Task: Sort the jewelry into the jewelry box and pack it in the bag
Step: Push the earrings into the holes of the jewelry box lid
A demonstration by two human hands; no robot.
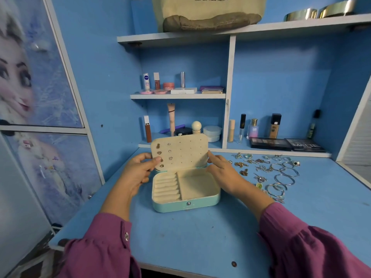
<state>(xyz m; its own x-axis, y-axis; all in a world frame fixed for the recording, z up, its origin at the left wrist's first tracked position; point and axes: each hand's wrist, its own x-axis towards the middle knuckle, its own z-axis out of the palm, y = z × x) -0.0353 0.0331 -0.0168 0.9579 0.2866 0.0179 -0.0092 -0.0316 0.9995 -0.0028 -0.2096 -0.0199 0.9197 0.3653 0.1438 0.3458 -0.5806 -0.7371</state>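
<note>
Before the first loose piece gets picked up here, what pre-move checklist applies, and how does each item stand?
1. Jewelry box open, lid upright: ok.
2. Large compartment free: ok.
3. Ring rolls free: ok.
4. Loose jewelry within reach, right of the box: ok.
5. A hand free to pick: not ok; left hand and right hand both hold the lid.
6. Bag open: cannot tell.

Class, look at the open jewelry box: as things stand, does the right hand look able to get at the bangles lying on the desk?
Probably yes. The bangles lie uncovered on the desk to the right of the jewelry box, on the right hand's own side, with nothing between. That hand would first have to release the lid.
</note>
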